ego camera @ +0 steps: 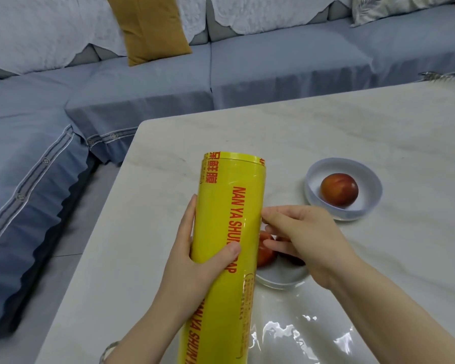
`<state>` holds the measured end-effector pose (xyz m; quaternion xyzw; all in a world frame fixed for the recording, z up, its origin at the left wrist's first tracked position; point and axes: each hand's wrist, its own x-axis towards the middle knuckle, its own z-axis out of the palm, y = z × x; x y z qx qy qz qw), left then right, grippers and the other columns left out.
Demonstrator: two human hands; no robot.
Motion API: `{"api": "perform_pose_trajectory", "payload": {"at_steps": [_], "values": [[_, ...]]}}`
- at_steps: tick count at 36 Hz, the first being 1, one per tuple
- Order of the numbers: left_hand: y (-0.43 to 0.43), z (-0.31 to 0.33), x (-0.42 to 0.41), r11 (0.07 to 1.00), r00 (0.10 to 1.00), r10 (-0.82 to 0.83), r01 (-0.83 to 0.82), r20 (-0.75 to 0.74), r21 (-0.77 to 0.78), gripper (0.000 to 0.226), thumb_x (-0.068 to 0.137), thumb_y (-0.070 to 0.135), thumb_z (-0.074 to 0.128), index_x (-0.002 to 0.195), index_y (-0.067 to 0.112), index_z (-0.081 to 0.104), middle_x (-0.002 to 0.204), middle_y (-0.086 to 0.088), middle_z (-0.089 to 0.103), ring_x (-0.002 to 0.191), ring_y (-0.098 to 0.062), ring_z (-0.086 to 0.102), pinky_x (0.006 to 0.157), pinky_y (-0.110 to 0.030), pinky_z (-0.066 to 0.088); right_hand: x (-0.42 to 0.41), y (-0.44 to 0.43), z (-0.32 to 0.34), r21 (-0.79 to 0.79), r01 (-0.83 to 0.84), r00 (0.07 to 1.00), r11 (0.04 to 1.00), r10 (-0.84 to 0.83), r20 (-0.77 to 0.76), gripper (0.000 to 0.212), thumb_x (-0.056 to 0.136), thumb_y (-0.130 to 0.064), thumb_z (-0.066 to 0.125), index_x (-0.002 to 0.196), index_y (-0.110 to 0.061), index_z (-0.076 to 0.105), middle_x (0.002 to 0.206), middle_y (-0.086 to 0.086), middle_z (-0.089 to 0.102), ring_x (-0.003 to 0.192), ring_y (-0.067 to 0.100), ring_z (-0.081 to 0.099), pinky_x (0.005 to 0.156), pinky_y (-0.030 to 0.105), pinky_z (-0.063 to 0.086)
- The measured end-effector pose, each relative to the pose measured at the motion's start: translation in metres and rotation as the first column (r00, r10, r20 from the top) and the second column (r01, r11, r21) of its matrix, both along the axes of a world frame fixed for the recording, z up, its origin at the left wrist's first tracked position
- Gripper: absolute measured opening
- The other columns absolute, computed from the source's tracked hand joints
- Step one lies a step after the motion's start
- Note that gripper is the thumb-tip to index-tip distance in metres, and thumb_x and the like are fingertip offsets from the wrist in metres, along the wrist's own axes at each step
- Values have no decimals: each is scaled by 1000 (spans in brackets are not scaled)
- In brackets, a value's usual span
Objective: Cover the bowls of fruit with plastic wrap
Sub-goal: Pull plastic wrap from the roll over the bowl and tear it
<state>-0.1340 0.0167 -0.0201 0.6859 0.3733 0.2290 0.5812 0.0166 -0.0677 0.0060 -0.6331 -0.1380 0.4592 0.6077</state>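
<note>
There, my left hand (195, 258) was wrapped around the yellow roll of plastic wrap (229, 253), thumb across its front and the fingers (188, 227) curled behind, holding it lengthwise above the pale marbled surface (352, 132), one end pointing toward the far edge and the other running out of view at the near edge. My right hand (307, 240) sat just beside the roll on its right, fingertips (267, 219) drawn together against the roll's side; whether they had actually pinched the film's loose edge I could not tell. Under that hand lay the near bowl (281, 279), mostly hidden, with two red fruits (265, 254) showing between the roll and my palm. The far bowl (343, 189), white and shallow, stood apart toward the right and farther from the near edge, uncovered, with a single red fruit (339, 189) in its middle. Bright glare lay on the surface near the near edge. Beyond the far and left edges ran a blue-grey sofa (142, 95) with a mustard cushion (153, 27) leaning on its back.
</note>
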Motion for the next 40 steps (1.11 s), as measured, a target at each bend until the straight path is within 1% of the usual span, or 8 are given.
{"api": "perform_pose_trajectory", "payload": {"at_steps": [5,11,14,18,21,26,33,40], "values": [[-2,0,-2,1000,1000,4,-4,-3,-5,103,46,58,72,137,57,22,126,18,55,95,-1,65,66,-22,58,0,4,-7,-17,-45,992,999,47,114,18,87,-15,58,84,-2,71,64,6,60,54,6,54,55,15,49],[-3,-2,-3,1000,999,25,-25,-30,3,100,52,52,76,136,58,23,128,16,54,98,-6,66,69,-26,59,-4,3,-18,-57,-10,952,998,27,306,21,86,-16,56,74,-7,71,76,19,70,67,18,60,77,37,54],[-2,-3,-4,998,997,63,-63,-42,6,104,51,61,81,136,58,22,129,18,53,97,-7,65,69,-25,58,-4,2,-13,60,86,981,994,-95,171,27,90,-4,44,69,2,60,61,9,66,58,13,62,64,24,55],[4,-6,-8,993,992,115,-116,-53,-12,104,49,61,74,139,54,23,134,12,51,103,-14,63,76,-34,57,10,-3,-3,180,217,976,960,-211,-50,28,95,-7,33,70,-8,46,48,-2,63,49,4,63,52,16,55],[6,-8,-13,992,991,120,-121,-54,-19,99,54,53,72,140,52,23,134,9,52,103,-16,63,75,-35,58,14,-5,1,135,144,988,980,-149,28,21,94,-13,44,75,-11,53,53,-3,60,47,3,60,41,14,47],[1,-9,-13,997,995,74,-73,-65,22,99,53,52,77,137,56,25,131,16,53,102,-11,64,72,-27,58,-2,6,-10,9,-165,985,986,165,57,17,88,-29,58,83,-13,63,69,1,60,57,5,56,48,12,48],[-1,-11,-14,998,997,58,-56,-50,34,103,45,63,69,137,56,23,133,18,50,105,-7,62,74,-26,57,-5,9,-22,45,-155,987,987,153,45,20,88,-21,58,71,-13,65,62,0,57,48,0,49,52,9,45],[-4,-7,-15,998,997,56,-54,-48,31,102,47,60,71,137,55,24,130,19,52,100,-5,64,69,-23,58,-7,8,-25,70,-181,971,981,167,172,25,93,-15,50,70,-14,61,65,-2,57,62,7,50,66,18,45]]}}
